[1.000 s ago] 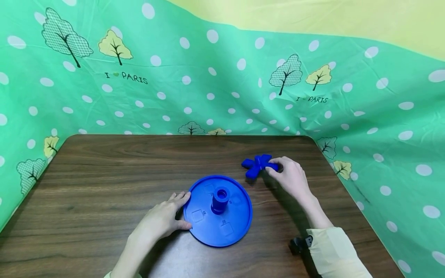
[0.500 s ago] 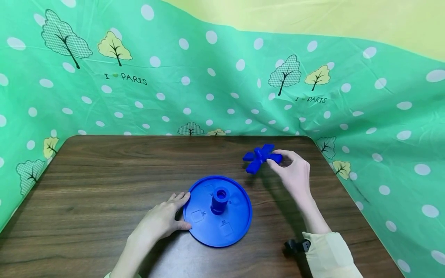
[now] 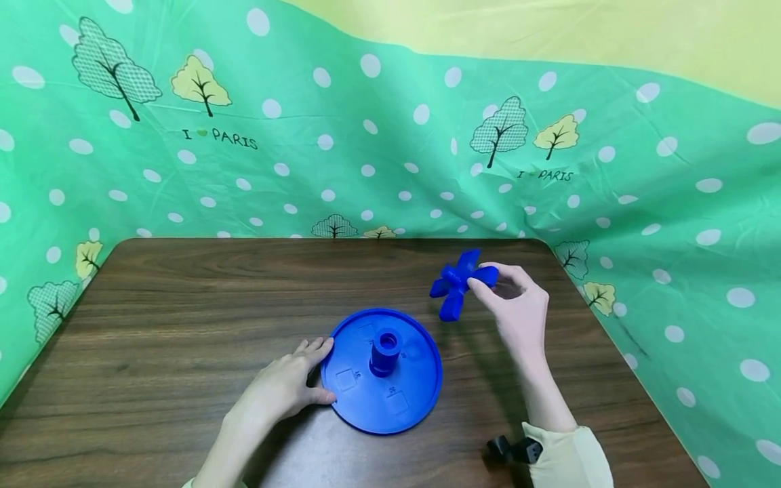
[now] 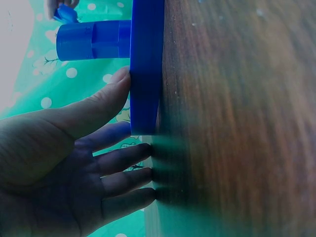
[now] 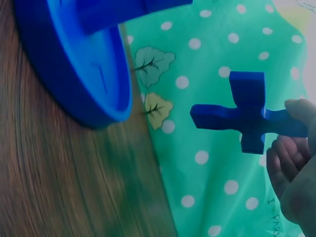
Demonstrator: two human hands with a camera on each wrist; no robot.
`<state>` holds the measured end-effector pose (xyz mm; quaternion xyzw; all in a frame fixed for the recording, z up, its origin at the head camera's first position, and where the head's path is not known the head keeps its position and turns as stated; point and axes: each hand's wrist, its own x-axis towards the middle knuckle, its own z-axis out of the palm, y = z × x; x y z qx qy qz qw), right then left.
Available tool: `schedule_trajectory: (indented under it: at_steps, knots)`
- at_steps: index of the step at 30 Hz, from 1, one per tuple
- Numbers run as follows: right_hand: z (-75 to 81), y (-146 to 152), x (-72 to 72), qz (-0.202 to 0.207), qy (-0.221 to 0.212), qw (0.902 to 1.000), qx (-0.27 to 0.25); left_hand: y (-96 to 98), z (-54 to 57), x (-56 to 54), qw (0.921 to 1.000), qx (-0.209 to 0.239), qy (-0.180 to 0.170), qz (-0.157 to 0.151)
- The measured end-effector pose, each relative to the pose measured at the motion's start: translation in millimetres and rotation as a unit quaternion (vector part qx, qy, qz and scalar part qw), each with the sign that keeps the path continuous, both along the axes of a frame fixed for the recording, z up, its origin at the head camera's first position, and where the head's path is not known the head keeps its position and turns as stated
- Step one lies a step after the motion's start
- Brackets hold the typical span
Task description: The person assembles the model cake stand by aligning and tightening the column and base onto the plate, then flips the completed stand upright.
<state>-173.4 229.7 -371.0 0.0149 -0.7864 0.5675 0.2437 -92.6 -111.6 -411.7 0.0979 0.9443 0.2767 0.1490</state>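
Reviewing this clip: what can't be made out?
Head view: marks on the round blue plastic disc, too small to read surely.
Right wrist view: part of the disc, cut off by the top edge.
Right wrist view: the held end of the blue plastic cross-shaped piece, covered by the right hand.

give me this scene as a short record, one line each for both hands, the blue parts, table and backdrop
left hand: touches the rim of the blue disc
right hand: pinches one arm of the blue four-armed piece
four-armed piece: held off the table, apart from the disc
disc: flat on the table, upright blue post at its middle
table: brown wood grain
backdrop: green, white dots, tree prints
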Motion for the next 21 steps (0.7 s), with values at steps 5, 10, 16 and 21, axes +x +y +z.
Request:
schedule_trajectory:
  at_steps: [5,10,16,21]
  knots:
    - [2.0,-9.3,6.8,0.028,0.015,0.9992,-0.025,-0.4,-0.2,0.4,1.0000,-0.001,-0.002,0.000]
    - [5.5,-18.8,12.4,0.091,0.029,0.9954,-0.010,-0.6,-0.9,0.4,1.0000,-0.002,-0.001,0.001]
    - [9.5,-27.8,21.2,0.160,0.029,0.9856,0.045,-0.8,-1.2,0.4,1.0000,0.000,0.000,0.000]
    - [10.1,-38.6,29.1,0.198,0.032,0.9768,0.074,-0.7,-1.0,0.4,1.0000,0.002,0.004,-0.003]
